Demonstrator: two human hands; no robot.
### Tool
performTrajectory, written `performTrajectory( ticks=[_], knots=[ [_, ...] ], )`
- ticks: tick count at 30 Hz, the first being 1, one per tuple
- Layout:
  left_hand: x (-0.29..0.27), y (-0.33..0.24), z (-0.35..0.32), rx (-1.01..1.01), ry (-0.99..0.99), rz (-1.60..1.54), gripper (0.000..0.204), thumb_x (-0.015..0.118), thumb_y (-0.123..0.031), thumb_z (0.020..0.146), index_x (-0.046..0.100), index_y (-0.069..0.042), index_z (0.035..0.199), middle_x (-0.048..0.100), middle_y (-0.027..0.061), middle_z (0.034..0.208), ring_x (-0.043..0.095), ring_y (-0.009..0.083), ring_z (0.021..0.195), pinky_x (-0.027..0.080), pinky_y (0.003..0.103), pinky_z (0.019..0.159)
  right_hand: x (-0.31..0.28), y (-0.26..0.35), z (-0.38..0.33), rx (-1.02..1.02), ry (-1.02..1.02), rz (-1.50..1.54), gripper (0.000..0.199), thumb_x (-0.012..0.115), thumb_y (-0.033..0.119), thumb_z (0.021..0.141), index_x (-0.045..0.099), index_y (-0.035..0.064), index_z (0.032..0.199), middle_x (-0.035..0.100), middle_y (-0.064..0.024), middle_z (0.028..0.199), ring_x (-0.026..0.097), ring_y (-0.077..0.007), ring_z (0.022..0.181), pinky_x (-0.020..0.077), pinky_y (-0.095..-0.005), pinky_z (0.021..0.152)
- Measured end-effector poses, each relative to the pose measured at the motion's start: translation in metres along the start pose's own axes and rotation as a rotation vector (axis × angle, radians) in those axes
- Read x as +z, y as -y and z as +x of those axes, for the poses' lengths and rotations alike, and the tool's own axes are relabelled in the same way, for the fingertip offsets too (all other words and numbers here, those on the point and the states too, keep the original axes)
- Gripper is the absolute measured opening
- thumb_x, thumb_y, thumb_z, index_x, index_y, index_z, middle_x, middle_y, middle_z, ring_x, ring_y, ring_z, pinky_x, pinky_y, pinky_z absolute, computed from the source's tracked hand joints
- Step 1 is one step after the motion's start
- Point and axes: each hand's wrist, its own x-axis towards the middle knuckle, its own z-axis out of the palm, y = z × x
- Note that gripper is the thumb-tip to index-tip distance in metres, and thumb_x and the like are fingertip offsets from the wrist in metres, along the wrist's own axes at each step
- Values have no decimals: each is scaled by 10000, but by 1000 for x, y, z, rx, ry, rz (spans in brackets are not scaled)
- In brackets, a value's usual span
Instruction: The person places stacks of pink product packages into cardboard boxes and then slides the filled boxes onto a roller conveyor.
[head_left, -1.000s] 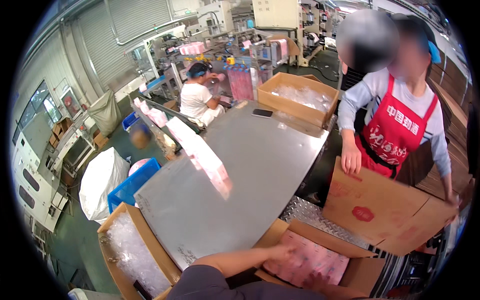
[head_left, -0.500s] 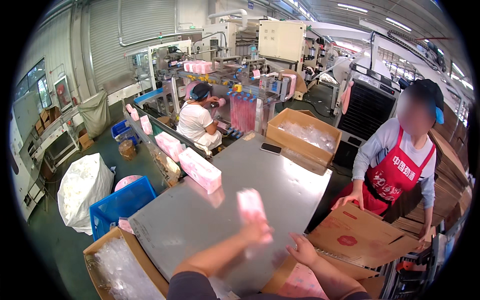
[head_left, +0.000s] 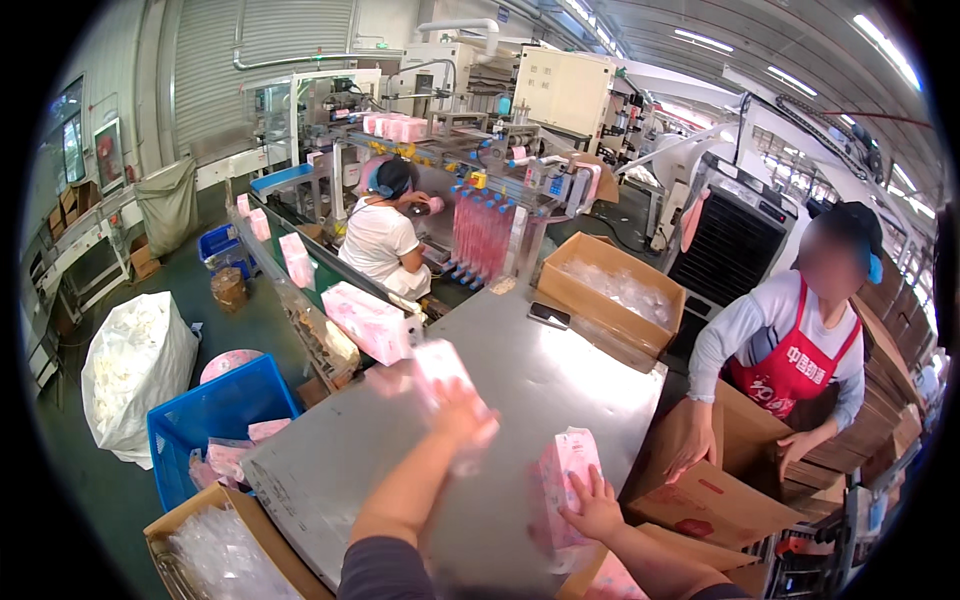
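My left hand (head_left: pixel 462 412) grips a pink-and-white tissue pack (head_left: pixel 436 362) over the metal table, near the end of the conveyor; both are slightly blurred. Closer to me and to the right, my right hand (head_left: pixel 598 508) has its fingers against the side of a second pink tissue pack (head_left: pixel 567 465), thumb toward the near end. That pack is at the table's near right part, beside an open carton (head_left: pixel 690 545). Below my right forearm, more pink packaging (head_left: pixel 612 580) shows in a box. Another pack (head_left: pixel 368 318) lies at the conveyor's end.
A grey metal table (head_left: pixel 400 460) spans the middle, with a phone (head_left: pixel 549 315) and a carton of clear bags (head_left: pixel 610 290) at its far edge. A co-worker (head_left: pixel 790 350) in a red apron handles a carton on the right. A blue crate (head_left: pixel 220 410) stands left; another person (head_left: pixel 380 240) sits by the machine.
My left hand has moved left toward the conveyor's end and is on a pack there. My right hand, bare before, is now on a pack. The co-worker's carton has opened up.
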Motion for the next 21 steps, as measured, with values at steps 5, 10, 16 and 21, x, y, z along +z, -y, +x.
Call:
performTrajectory(
  ticks=[5,10,16,21],
  knots=[
    [19,-90,-82,265,24,-371,712,471,-611,926,436,-133,1451,172,171,1606,56,477,1468,53,754,1090,-4,35,26,18,-24,-172,747,467,670,890,277,340,1533,125,-100,1630,72,-460,1473,206,-724,1073],
    [-59,-17,5,-310,-254,-395,691,515,-616,904,422,-238,1475,77,178,1627,-39,448,1486,130,738,1097,-8,46,34,53,-10,-133,705,423,684,908,305,358,1523,132,-55,1637,65,-406,1494,187,-705,1085],
    [-38,62,16,-320,30,-143,670,456,-636,917,564,-142,1355,242,211,1575,47,438,1486,111,721,1106,-10,48,40,9,-24,-128,695,410,679,915,310,355,1522,123,-50,1640,69,-403,1495,215,-696,1074],
    [37,-40,-75,325,168,-81,726,429,-700,899,446,-241,1462,155,160,1618,51,421,1492,28,725,1113,-4,46,47,12,-26,-150,688,407,672,918,310,358,1523,115,-54,1641,64,-399,1496,236,-688,1063]
  ],
)
